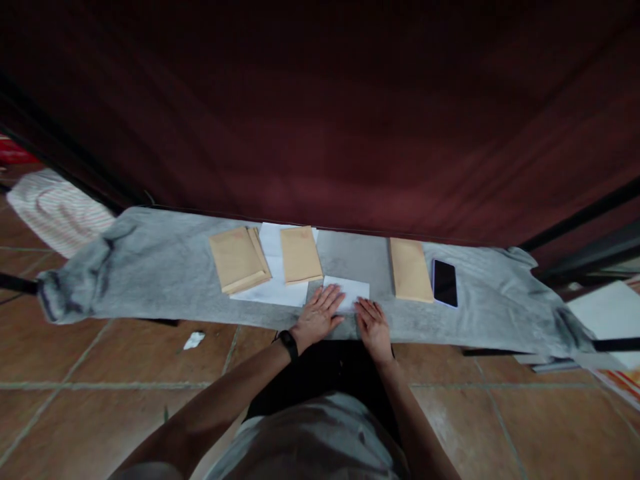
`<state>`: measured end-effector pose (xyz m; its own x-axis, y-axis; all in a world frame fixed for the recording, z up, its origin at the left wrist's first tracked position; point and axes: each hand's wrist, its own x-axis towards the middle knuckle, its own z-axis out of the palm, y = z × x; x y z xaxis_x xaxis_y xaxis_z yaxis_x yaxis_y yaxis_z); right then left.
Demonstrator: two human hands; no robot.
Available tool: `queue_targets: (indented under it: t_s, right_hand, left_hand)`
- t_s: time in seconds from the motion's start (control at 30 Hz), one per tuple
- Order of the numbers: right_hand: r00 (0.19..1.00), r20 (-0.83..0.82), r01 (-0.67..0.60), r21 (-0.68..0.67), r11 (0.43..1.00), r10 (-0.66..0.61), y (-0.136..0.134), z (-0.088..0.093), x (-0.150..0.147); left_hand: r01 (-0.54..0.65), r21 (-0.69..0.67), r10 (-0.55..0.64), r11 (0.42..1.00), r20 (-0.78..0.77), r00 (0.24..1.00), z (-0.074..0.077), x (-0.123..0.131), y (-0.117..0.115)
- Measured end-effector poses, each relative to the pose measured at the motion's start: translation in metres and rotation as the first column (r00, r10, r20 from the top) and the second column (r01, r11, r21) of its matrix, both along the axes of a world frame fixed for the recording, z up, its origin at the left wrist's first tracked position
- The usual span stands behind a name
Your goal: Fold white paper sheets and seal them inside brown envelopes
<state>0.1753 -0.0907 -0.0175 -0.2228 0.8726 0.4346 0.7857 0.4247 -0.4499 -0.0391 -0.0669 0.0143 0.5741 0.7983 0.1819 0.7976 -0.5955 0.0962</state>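
A small white sheet of paper [354,288] lies on the grey cloth near its front edge, between both my hands. My left hand [320,312] rests flat on the sheet's left part, fingers stretched out, a dark band around the wrist. At the right edge of the paper, my right hand [373,327] touches it with slightly bent fingers laid down. Just beyond my left hand is a brown paper envelope [301,255], partly over a larger white sheet [271,250]. More brown envelopes [236,257] overlap at the left. Another stack of brown envelopes [411,270] lies to the right.
A phone [445,283] with a dark screen lies right of the envelopes. The grey cloth [165,267] covers a narrow bench against a dark red panel [320,133]. Striped fabric [63,210] hangs at the left. A scrap of white paper [194,340] is on the tiled floor.
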Motion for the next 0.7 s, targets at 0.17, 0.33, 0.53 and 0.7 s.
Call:
queue_targets:
  t_s: [0.17,0.33,0.53,0.7]
  right_hand:
    - [1.0,0.006,-0.013,-0.02,1.0,0.013,-0.001,-0.001,0.001]
    - [0.999,0.002,-0.033,-0.065,0.997,0.034,-0.001,0.003,0.004]
    - [0.999,0.007,-0.04,-0.122,0.992,0.042,0.011,0.013,-0.003]
    - [0.985,0.107,-0.12,-0.14,0.983,0.135,0.026,0.013,-0.028]
  left_hand:
    - [0.152,-0.051,-0.152,0.987,-0.003,0.988,0.002,-0.001,-0.003]
    - [0.142,-0.052,-0.142,0.988,0.005,0.99,-0.002,-0.001,-0.003]
    - [0.154,-0.031,-0.153,0.988,0.013,0.988,-0.001,0.0,-0.002]
    - [0.156,-0.024,-0.157,0.987,-0.01,0.988,-0.003,0.0,-0.002]
